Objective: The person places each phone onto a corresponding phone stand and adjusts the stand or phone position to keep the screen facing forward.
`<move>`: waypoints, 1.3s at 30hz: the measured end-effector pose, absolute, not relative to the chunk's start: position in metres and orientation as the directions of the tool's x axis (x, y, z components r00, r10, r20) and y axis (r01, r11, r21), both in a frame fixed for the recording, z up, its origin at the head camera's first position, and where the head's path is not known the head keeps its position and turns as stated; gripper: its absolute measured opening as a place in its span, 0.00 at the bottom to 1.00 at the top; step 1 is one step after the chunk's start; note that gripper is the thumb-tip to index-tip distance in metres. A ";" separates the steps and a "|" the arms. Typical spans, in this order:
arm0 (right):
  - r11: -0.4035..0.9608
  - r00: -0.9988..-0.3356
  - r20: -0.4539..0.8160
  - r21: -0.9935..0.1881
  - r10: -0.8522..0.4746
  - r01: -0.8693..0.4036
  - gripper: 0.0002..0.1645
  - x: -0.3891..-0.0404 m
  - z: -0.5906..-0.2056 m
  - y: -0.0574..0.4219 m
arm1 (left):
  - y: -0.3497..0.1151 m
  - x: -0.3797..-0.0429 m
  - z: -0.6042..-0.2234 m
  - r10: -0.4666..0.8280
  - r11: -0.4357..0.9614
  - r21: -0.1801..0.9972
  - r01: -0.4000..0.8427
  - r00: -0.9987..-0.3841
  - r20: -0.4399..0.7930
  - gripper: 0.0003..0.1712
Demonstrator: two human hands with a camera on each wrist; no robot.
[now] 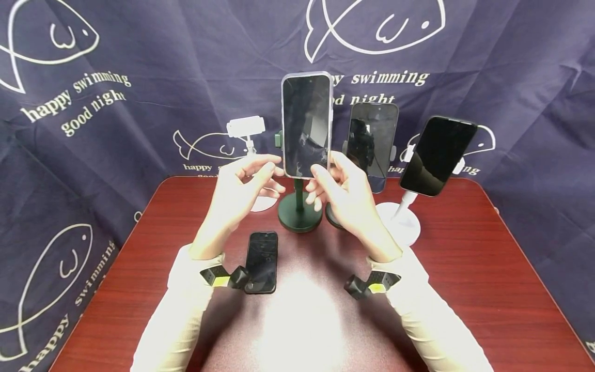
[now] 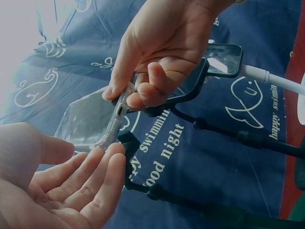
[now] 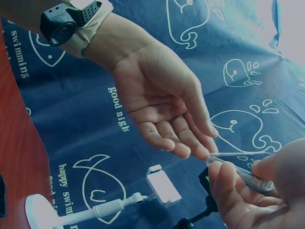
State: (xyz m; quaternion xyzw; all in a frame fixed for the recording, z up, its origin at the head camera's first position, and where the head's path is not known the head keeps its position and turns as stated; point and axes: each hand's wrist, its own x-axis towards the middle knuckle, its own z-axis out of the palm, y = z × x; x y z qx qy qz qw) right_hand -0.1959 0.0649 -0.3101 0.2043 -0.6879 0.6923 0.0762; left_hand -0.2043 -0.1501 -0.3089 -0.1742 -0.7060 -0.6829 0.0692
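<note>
A phone in a clear case (image 1: pixel 307 124) stands upright, screen toward me, in front of a dark green phone stand (image 1: pixel 299 214). My right hand (image 1: pixel 346 194) pinches its lower right corner, thumb on the front and fingers behind. At the lower left edge, my left hand (image 1: pixel 239 191) has its fingers loosely extended; in the left wrist view, fingertips of the left hand (image 2: pixel 71 186) touch the case's corner. The stand's green clamp (image 1: pixel 278 139) shows just left of the phone, and the rest of it is hidden behind.
A black phone (image 1: pixel 262 263) lies on the red-brown table (image 1: pixel 139 289). On the right, two more phones sit in stands: one upright phone (image 1: pixel 372 144) and one tilted phone (image 1: pixel 439 155) on a white stand (image 1: pixel 400 225). A white stand's holder (image 1: pixel 246 126) rises behind my left hand.
</note>
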 end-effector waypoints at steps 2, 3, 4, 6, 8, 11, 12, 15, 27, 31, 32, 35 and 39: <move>-0.054 -0.906 0.386 -0.922 -0.175 -0.383 0.05 -0.195 -0.310 0.065 | -0.150 -0.204 -0.307 0.141 0.006 0.936 0.352 -0.927 0.348 0.16; -0.058 -0.906 0.385 -0.923 -0.175 -0.381 0.06 -0.195 -0.310 0.065 | -0.150 -0.204 -0.306 0.138 0.003 0.933 0.359 -0.925 0.355 0.16; -0.060 -0.906 0.384 -0.923 -0.176 -0.380 0.06 -0.195 -0.310 0.065 | -0.150 -0.204 -0.305 0.133 0.002 0.931 0.365 -0.923 0.361 0.16; -0.055 -0.907 0.382 -0.924 -0.176 -0.378 0.08 -0.195 -0.310 0.065 | -0.150 -0.204 -0.303 0.124 0.005 0.927 0.374 -0.920 0.371 0.15; -0.053 -0.908 0.381 -0.924 -0.175 -0.378 0.09 -0.195 -0.309 0.065 | -0.150 -0.204 -0.301 0.114 0.012 0.924 0.383 -0.918 0.379 0.15; -0.051 -0.909 0.379 -0.925 -0.176 -0.376 0.09 -0.195 -0.309 0.065 | -0.151 -0.205 -0.297 0.105 0.016 0.921 0.390 -0.916 0.386 0.15; -0.050 -0.909 0.378 -0.926 -0.176 -0.375 0.09 -0.195 -0.309 0.066 | -0.151 -0.205 -0.295 0.105 0.019 0.920 0.392 -0.915 0.389 0.16; -0.053 -0.908 0.375 -0.927 -0.187 -0.372 0.06 -0.195 -0.309 0.066 | -0.153 -0.206 -0.290 0.108 0.028 0.915 0.403 -0.911 0.398 0.17; -0.071 -0.902 0.360 -0.933 -0.237 -0.353 0.07 -0.195 -0.313 0.066 | -0.160 -0.213 -0.280 0.086 0.006 0.896 0.443 -0.893 0.441 0.16; -0.068 -0.908 0.343 -0.939 -0.241 -0.337 0.08 -0.195 -0.313 0.065 | -0.157 -0.217 -0.280 0.062 0.008 0.892 0.452 -0.890 0.451 0.16; -0.069 -0.908 0.342 -0.940 -0.241 -0.335 0.08 -0.195 -0.313 0.065 | -0.156 -0.218 -0.280 0.056 0.000 0.893 0.451 -0.891 0.450 0.16; -0.072 -0.910 0.337 -0.941 -0.242 -0.330 0.08 -0.195 -0.313 0.066 | -0.153 -0.221 -0.282 0.044 -0.027 0.895 0.445 -0.894 0.445 0.15; -0.064 -0.914 0.328 -0.945 -0.240 -0.322 0.07 -0.195 -0.314 0.066 | -0.149 -0.225 -0.285 0.033 -0.041 0.898 0.438 -0.898 0.439 0.15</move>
